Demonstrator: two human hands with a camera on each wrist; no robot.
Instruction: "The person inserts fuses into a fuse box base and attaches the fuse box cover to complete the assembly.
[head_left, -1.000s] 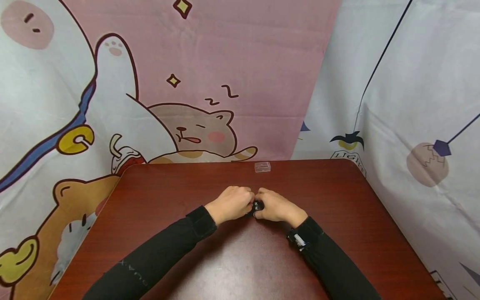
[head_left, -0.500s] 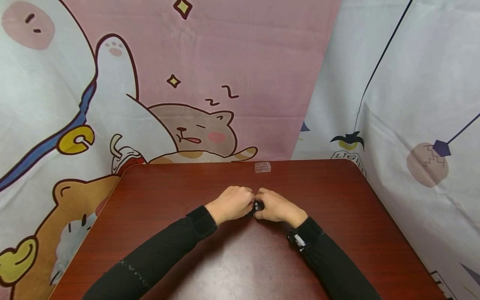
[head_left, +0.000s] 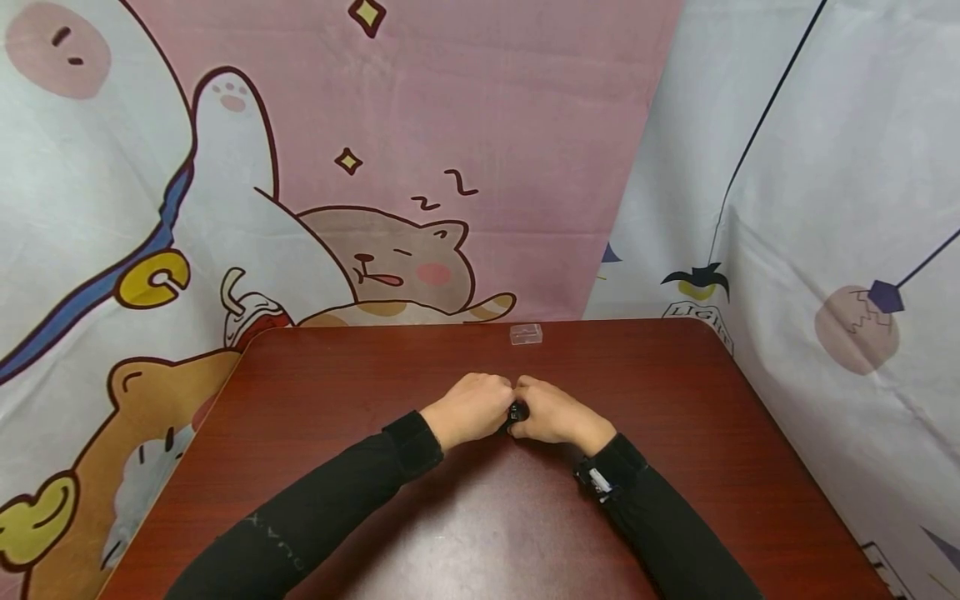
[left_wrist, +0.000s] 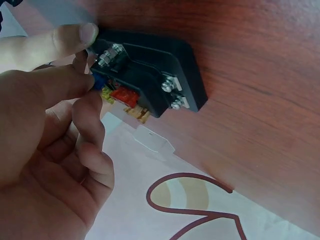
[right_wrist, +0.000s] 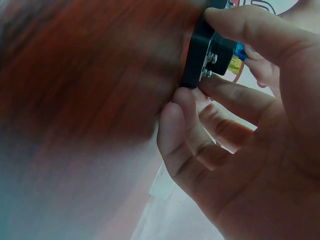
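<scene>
A black fuse block with silver screw terminals stands tilted between the two hands. My right hand grips it, with the thumb on one end and fingers along the other in the right wrist view. The thumb and a finger of my left hand pinch a blue blade fuse at the block's fuse row. Beside it sit a yellow fuse, a red fuse and a tan fuse. Fingers hide most of the blue fuse, so how deep it sits cannot be told.
A small clear plastic box lies near the far edge of the brown wooden table. Behind the table hangs a cartoon-printed cloth. A small device is strapped on the right sleeve.
My left hand has shifted slightly to the right, closer against the block and the right hand. The right hand stays where it was.
</scene>
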